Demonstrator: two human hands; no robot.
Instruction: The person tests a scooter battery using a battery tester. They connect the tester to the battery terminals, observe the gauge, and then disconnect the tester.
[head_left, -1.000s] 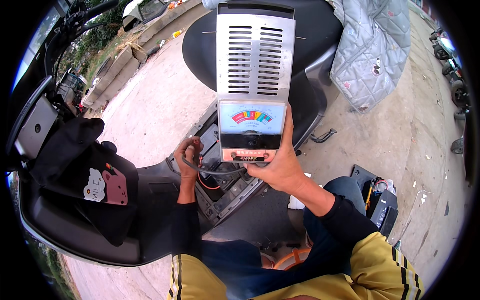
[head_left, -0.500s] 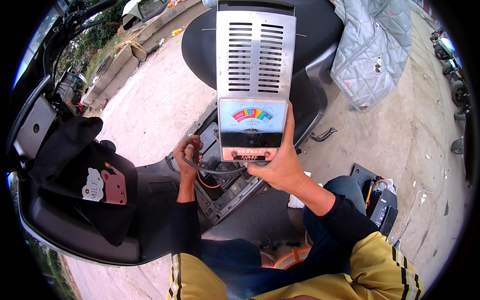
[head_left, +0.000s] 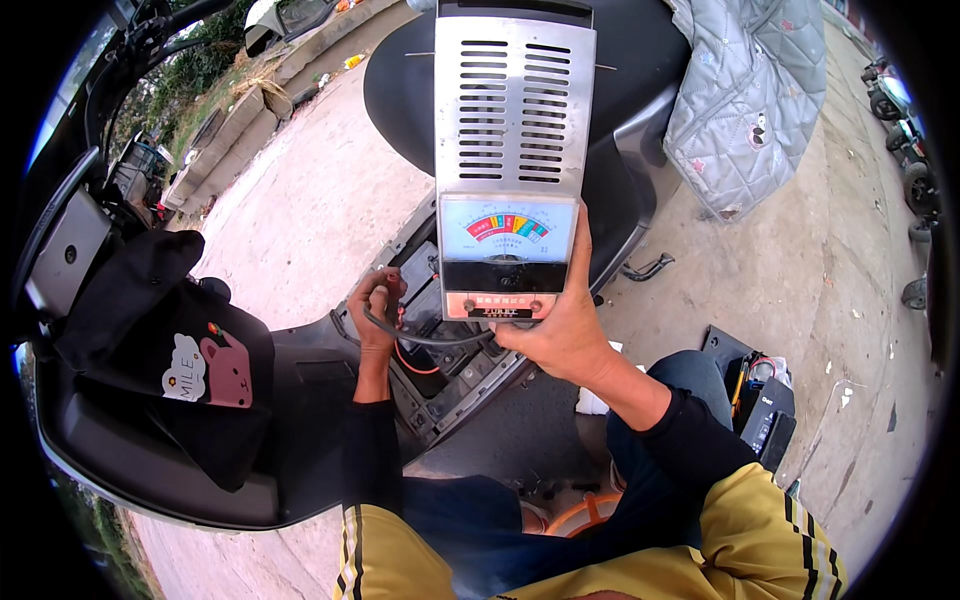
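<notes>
A silver battery load tester [head_left: 515,110] with a slotted metal case and a coloured dial stands up before me. My right hand [head_left: 562,330] is closed round its lower right side, the thumb under the bottom edge. From the tester's base a thick dark cable [head_left: 440,342] curves left to my left hand [head_left: 377,305]. That hand's fingers are curled shut on the cable; its end is hidden in them. Below both hands lies the open floor compartment [head_left: 437,400] of a scooter, with a red wire [head_left: 412,365] and dark battery blocks partly covered by the tester.
The black scooter seat [head_left: 400,100] is behind the tester, a quilted grey cover [head_left: 745,120] hanging over its right. A black bag [head_left: 215,350] with a pink bear hangs at left. Beside my knee is a black device [head_left: 768,415] with tools. Parked scooters [head_left: 915,180] line the far right.
The tester has shifted very slightly up and right in my right hand. My left hand stays almost in place on the cable.
</notes>
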